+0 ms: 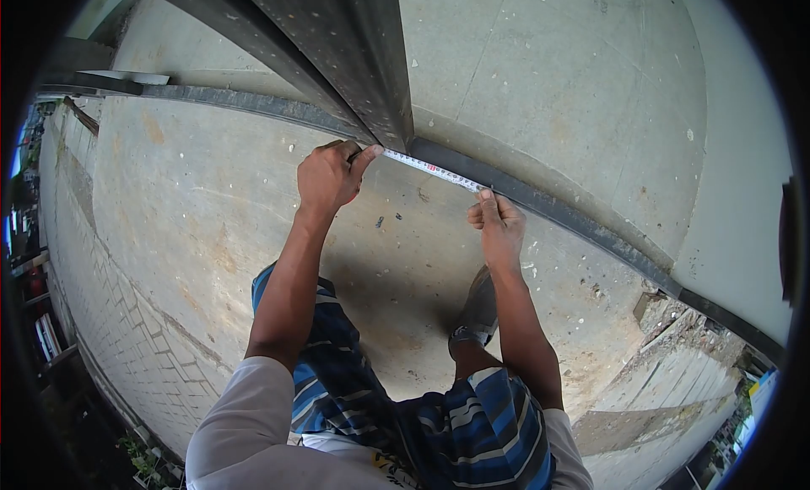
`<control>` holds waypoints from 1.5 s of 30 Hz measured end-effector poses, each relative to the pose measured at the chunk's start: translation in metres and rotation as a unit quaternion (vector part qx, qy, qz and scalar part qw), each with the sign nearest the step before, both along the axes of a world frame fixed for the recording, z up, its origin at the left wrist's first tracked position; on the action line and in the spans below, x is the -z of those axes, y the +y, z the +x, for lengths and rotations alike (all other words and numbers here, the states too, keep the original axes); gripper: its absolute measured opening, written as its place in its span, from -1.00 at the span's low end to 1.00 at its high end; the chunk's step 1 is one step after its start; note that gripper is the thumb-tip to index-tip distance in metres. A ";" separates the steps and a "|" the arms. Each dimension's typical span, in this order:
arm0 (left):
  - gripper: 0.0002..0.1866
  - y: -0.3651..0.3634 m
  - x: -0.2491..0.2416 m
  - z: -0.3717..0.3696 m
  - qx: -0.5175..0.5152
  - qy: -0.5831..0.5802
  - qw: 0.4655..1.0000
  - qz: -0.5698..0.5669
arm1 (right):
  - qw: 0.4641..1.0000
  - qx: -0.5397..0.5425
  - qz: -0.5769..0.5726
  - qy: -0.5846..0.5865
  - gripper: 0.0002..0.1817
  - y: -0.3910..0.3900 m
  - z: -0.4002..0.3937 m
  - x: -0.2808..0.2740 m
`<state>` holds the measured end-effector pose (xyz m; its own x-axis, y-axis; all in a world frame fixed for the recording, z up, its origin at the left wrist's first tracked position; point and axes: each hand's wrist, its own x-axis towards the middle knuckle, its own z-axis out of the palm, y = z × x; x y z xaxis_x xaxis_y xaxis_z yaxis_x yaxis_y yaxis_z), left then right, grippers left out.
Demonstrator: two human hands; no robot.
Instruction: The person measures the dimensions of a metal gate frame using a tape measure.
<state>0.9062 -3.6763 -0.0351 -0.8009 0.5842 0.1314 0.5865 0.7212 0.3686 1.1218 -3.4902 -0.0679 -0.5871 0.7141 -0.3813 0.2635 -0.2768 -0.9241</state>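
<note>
Concrete slab (211, 203) up top, and the person's got a tape measure (432, 169) stretched flat along the dark steel channel (548, 207) that runs across it, right at the foot of the upright steel post (354, 51). Left hand (329, 176) is closed, pinning the tape's end by the post, while the right hand (498, 228) pinches the tape down further along with fingers curled. Looks like mid-measurement; next bit likely needs a steady tape and a mark.
</note>
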 end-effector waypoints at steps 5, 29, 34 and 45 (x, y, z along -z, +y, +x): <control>-0.40 -0.001 0.001 -0.001 -0.001 0.008 1.000 0.004 | 1.000 -0.003 -0.007 0.004 -0.65 0.000 -0.001 0.000; -0.48 -0.003 -0.001 0.003 0.062 -0.098 0.993 0.029 | 0.998 0.009 -0.047 0.047 -0.64 0.000 0.010 -0.002; -0.55 -0.002 0.003 0.029 0.162 -0.289 0.943 -0.017 | 0.993 0.086 -0.049 0.062 -0.63 0.009 0.042 0.006; -0.67 0.035 0.030 0.090 0.280 -0.393 0.876 0.014 | 0.974 0.218 -0.042 0.047 -0.69 0.027 0.102 0.009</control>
<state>0.9959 -3.6415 -0.0652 -0.2382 0.9198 -0.3117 0.4031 0.3856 0.8299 1.2243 -3.4633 -0.0766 -0.2702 0.8723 -0.4075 0.0184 -0.4185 -0.9080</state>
